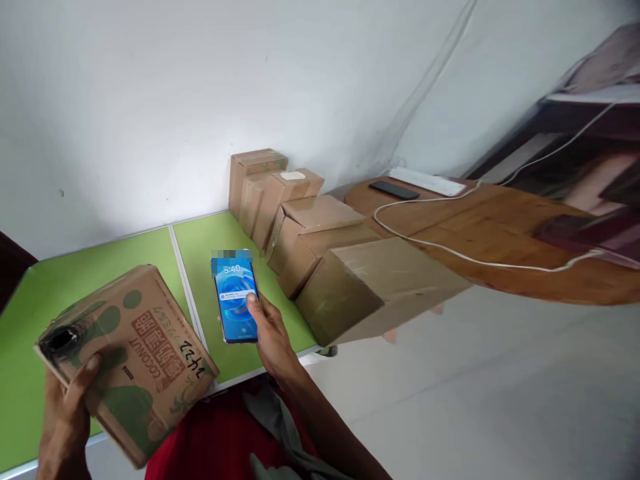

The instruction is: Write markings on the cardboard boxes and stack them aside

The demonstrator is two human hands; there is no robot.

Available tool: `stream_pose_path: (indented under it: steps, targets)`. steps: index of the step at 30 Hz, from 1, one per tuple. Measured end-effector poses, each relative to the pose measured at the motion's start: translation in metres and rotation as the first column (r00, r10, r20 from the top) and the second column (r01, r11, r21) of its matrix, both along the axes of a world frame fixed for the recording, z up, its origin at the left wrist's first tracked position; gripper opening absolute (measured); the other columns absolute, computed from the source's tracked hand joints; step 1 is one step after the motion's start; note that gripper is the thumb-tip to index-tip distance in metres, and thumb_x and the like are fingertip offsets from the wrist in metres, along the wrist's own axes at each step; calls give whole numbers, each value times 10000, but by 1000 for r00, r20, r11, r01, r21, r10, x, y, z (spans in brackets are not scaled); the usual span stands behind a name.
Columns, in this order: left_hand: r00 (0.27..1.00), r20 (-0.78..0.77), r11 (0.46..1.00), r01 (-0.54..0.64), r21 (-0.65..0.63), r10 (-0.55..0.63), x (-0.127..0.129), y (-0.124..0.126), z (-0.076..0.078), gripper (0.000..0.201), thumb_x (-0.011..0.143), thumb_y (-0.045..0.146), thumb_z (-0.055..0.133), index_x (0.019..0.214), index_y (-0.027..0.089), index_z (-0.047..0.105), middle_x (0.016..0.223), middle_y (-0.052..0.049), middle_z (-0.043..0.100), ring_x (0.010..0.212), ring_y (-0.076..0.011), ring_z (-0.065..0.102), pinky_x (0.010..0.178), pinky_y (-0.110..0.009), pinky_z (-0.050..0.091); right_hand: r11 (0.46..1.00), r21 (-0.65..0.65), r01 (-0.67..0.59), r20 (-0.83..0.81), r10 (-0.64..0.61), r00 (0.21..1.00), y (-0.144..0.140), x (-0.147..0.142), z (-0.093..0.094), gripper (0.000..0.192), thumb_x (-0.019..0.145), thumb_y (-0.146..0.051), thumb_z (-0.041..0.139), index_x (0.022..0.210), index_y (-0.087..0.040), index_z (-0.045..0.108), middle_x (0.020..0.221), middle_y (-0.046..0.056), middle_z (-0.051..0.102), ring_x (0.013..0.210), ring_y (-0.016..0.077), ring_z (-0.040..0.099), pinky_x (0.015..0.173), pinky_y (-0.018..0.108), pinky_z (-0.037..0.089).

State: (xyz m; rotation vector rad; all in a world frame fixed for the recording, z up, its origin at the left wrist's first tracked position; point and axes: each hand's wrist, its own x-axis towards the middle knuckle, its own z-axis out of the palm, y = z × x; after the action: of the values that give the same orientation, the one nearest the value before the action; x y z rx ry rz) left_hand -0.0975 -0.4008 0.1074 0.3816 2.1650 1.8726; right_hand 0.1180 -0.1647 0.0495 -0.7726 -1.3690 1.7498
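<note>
— While the left hand gripped the printed carton by its near corner, where was the phone?

— It was in the right hand, fingers wrapped round its lower half, thumb lying on the lit screen. Its long axis ran away from the person, top end toward the wall.

— And the carton?

— It was tilted, one end over the green desk, the other hanging off the near edge above the red cloth on the lap. It lay left of the phone, close but not touching it.

— So the hands were apart?

— Yes, each was closed on its own thing. The right one was nearer the row of plain boxes, which ran from the wall toward the desk's edge. Beyond them sat a wooden table with a white cable and a dark phone.
</note>
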Motion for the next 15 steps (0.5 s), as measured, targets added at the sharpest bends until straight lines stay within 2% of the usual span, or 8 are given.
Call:
stream_pose_path:
  steps: [3, 7, 11, 15]
  targets:
    - [1000, 1, 1000, 8, 11, -8, -5, 0, -2, 853, 721, 684, 897, 1413, 208, 746, 1283, -119, 822, 1125, -425, 792, 969, -571, 703, 980, 197, 13, 269, -67, 961, 20, -12, -31, 614, 1059, -771, 499, 1032, -198, 720, 900, 76, 799, 800, 253, 752, 735, 350, 627]
    - [1000, -17, 1000, -13, 10, 13, -9, -2, -7, 782, 727, 684, 883, 1341, 213, 771, 1251, -107, 829, 1159, -428, 787, 999, -563, 694, 953, 304, -18, 408, -113, 906, 29, -30, -67, 402, 1006, -595, 606, 809, -247, 636, 778, 65, 751, 746, 254, 695, 742, 350, 572]
    - [999, 22, 1000, -28, 8, 28, -5, -1, -10, 862, 690, 701, 903, 1380, 206, 754, 1262, -114, 827, 1151, -430, 792, 996, -567, 691, 919, 388, -62, 511, -158, 845, 27, -33, -86, 288, 1026, -481, 602, 863, -249, 652, 807, 89, 768, 768, 284, 723, 767, 364, 552]
    - [999, 10, 999, -31, 36, 31, 12, 4, -6, 904, 730, 652, 920, 1485, 206, 698, 1284, -118, 821, 1259, -426, 772, 1055, -533, 666, 876, 472, -96, 576, -225, 786, 25, -22, -96, 263, 1053, -430, 574, 1036, -209, 716, 1028, 172, 821, 972, 341, 769, 911, 418, 572]
